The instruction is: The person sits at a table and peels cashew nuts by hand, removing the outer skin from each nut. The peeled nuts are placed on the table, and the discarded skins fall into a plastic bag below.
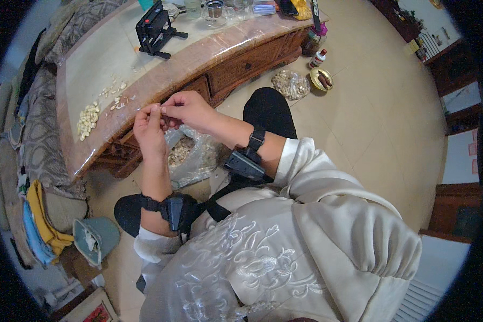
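Note:
My left hand [149,131] is raised beside the table's front edge, its thumb and fingers pinched together. My right hand [193,110] meets it there, thumb against fingertips. Between them the fingertips hold a small piece, mostly hidden, too small to identify. On the tabletop left of my hands lies a pile of pale peeled cloves [88,119], apparently garlic. More loose pale pieces [113,86] and thin skin scraps [122,102] are scattered just beyond. Below my hands, a clear plastic bag [203,159] sits open with papery peelings [180,152] inside.
A black stand-like device [155,30] and a glass pot [214,16] occupy the plastic-covered table [225,44]. On the floor to the right are a filled plastic bag [290,84], a bowl [322,79] and a bottle [317,59]. A bin [96,239] stands at lower left near the sofa [50,133].

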Motion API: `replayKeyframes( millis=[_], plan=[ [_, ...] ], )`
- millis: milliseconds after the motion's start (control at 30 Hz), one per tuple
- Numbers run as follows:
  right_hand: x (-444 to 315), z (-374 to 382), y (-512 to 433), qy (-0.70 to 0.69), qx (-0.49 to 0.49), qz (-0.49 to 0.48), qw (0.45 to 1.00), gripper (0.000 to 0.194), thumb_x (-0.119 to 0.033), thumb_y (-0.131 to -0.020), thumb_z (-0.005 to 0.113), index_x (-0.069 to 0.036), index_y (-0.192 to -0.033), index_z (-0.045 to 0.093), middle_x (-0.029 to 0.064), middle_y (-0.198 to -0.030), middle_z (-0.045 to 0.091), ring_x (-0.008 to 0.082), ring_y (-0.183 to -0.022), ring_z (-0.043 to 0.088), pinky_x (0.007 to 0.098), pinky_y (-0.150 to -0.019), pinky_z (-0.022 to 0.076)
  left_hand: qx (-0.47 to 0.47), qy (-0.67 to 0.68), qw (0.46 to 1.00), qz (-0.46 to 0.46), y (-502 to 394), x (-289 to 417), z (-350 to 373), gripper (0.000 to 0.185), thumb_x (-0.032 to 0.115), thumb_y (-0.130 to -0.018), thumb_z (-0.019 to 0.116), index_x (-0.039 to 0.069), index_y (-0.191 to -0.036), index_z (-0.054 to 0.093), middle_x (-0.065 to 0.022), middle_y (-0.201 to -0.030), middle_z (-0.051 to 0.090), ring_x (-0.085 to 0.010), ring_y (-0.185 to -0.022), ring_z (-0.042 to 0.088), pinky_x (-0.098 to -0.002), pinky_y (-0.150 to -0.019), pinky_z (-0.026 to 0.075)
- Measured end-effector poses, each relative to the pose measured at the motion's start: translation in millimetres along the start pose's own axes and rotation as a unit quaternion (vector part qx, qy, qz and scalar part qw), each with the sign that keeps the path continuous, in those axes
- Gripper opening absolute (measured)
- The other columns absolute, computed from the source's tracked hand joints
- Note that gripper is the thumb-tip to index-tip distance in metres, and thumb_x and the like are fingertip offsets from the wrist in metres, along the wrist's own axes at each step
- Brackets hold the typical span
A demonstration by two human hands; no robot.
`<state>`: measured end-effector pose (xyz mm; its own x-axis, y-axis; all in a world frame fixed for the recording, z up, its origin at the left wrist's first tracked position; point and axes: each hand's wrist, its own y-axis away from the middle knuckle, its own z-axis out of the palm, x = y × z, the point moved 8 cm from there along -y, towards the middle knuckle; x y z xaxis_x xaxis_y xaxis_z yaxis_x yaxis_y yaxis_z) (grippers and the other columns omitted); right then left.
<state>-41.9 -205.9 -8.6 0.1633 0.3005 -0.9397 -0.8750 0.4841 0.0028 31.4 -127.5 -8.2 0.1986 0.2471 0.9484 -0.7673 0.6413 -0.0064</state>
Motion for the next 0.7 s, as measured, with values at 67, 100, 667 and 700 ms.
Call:
replayKeyframes(
  millis=[67, 100, 667, 700],
  plan=[
    [-5.0, -12.4, 5.5, -0.033, 0.025, -0.009, 0.999, 0.014, -0.013, -0.080, 0.057, 0.001, -0.080, 0.058, 0.0054, -0.065, 0.058, 0.0106, -0.053, 0.054, 0.0231, -0.045, 0.0440, -0.018, 0.024, 1.000, -0.008, -1.8, -8.7, 15.7, 0.005, 0.009, -0.082, 0.053, 0.004, -0.084, 0.053, -0.0021, -0.064, 0.050, -0.0102, -0.053, 0.048, -0.0221, -0.046, 0.041],
    [-6.8, -20.3, 8.7, -0.028, 0.040, -0.003, 0.999, 0.013, -0.013, -0.081, 0.056, 0.000, -0.081, 0.057, 0.0047, -0.066, 0.058, 0.0107, -0.054, 0.053, 0.0228, -0.047, 0.0437, -0.035, 0.041, 0.999, -0.003, -3.2, -10.7, 26.5, 0.005, 0.009, -0.082, 0.052, 0.004, -0.084, 0.052, -0.0022, -0.063, 0.050, -0.0103, -0.051, 0.047, -0.0221, -0.044, 0.041],
    [-74.6, -129.8, 112.4, -0.197, 0.229, -0.147, 0.942, 0.008, -0.011, -0.084, 0.050, -0.004, -0.085, 0.053, 0.0045, -0.072, 0.054, 0.0139, -0.058, 0.051, 0.0261, -0.051, 0.0414, -0.249, -0.088, 0.964, 0.044, 36.4, -4.4, 210.3, 0.013, 0.012, -0.083, 0.051, 0.001, -0.077, 0.052, -0.0031, -0.057, 0.051, -0.0078, -0.039, 0.046, -0.0230, -0.035, 0.037],
    [-77.9, -129.8, 111.8, -0.187, 0.213, -0.152, 0.947, 0.008, -0.011, -0.084, 0.050, -0.004, -0.085, 0.053, 0.0045, -0.072, 0.054, 0.0139, -0.058, 0.051, 0.0260, -0.050, 0.0414, -0.249, -0.084, 0.965, 0.026, 36.1, -5.0, 213.0, 0.013, 0.012, -0.083, 0.051, 0.001, -0.078, 0.053, -0.0028, -0.057, 0.051, -0.0077, -0.039, 0.046, -0.0230, -0.035, 0.037]
  ],
)
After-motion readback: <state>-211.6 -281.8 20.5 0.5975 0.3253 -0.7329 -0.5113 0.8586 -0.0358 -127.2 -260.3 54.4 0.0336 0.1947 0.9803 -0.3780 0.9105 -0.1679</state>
